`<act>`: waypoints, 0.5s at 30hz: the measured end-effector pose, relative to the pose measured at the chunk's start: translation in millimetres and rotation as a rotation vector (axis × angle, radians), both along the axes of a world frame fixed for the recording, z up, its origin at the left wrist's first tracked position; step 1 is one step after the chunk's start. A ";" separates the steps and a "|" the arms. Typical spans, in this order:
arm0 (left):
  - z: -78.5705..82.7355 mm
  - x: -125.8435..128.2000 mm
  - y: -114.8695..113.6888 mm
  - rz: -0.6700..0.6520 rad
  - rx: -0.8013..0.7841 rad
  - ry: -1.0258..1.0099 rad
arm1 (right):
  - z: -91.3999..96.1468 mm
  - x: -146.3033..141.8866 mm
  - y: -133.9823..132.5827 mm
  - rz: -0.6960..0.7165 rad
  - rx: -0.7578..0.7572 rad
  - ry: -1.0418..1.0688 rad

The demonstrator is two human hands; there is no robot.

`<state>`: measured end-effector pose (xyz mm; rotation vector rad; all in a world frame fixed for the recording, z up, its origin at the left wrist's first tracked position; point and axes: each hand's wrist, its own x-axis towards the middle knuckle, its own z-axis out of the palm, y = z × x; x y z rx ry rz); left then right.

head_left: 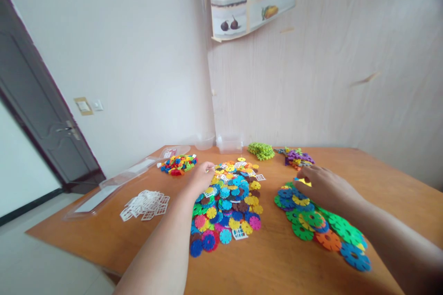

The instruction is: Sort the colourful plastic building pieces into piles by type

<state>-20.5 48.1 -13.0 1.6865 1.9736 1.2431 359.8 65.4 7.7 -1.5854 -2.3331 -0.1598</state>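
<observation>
A mixed heap of small notched plastic discs (pixel 226 205) in blue, yellow, green and pink fills the middle of the table. My left hand (pixel 204 176) is at the heap's upper left edge, its fingers pinched together; what they hold, if anything, is too small to make out. White lattice window pieces (pixel 239 233) lie among the discs. To the right is a group of larger notched discs (pixel 313 219) in green, blue and orange. Over its far end, my right hand (pixel 321 187) curls its thumb and fingers around a yellow notched disc (pixel 306 182).
White lattice pieces (pixel 147 204) lie at left, behind them small coloured blocks (pixel 178 164). Lime green pieces (pixel 261 150) and purple pieces (pixel 299 156) sit at the back. Clear plastic containers (pixel 230 144) stand by the wall; a clear lid (pixel 104 196) lies along the left edge.
</observation>
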 end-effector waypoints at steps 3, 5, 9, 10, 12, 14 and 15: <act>-3.5 0.8 1.5 -0.045 -0.044 0.266 | 1.2 -7.3 -4.9 0.008 0.012 0.011; -5.9 1.9 2.5 -0.071 -0.072 0.375 | 0.7 -10.1 -6.8 0.020 0.016 0.017; -10.2 5.4 3.3 -0.076 -0.141 0.453 | -1.8 -11.8 -7.2 0.048 0.020 0.034; -10.7 6.2 3.1 -0.073 -0.147 0.470 | -2.3 -12.0 -7.1 0.049 0.021 0.038; -10.7 7.3 2.5 -0.075 -0.134 0.502 | -2.9 -12.3 -7.1 0.045 0.019 0.038; -9.9 7.6 1.7 -0.085 -0.100 0.522 | -2.7 -12.6 -7.3 0.044 0.015 0.036; -9.3 7.6 1.5 -0.084 -0.083 0.523 | -2.5 -12.8 -7.4 0.045 0.014 0.035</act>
